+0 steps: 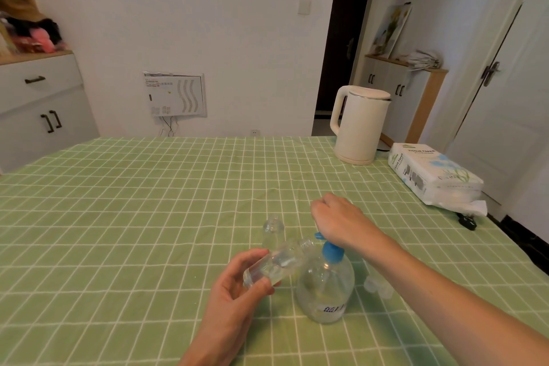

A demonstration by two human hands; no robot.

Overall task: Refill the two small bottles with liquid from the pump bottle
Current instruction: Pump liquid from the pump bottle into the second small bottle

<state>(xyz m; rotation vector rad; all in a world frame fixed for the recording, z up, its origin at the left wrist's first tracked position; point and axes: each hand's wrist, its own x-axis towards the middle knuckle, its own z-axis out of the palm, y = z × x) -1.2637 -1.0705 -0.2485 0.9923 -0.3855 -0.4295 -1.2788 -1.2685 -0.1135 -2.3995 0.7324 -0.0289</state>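
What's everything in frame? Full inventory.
pump bottle: 1, clear with blue pump, table centre
tilted bottle: 1, clear, in left grip, mouth near pump spout
upright bottle: 1, clear, just behind it
clear bits: count unclear, right of pump bottle
kettle: 1, cream, table's far right
tissue pack: 1, white, right edge
plug: 1, black, beside tissue pack
tablecloth: 1, green checked, over table
cabinets: 2, white, left wall and far right
left grip: 1, holds tilted bottle
right grip: 1, on pump head, fingers curled
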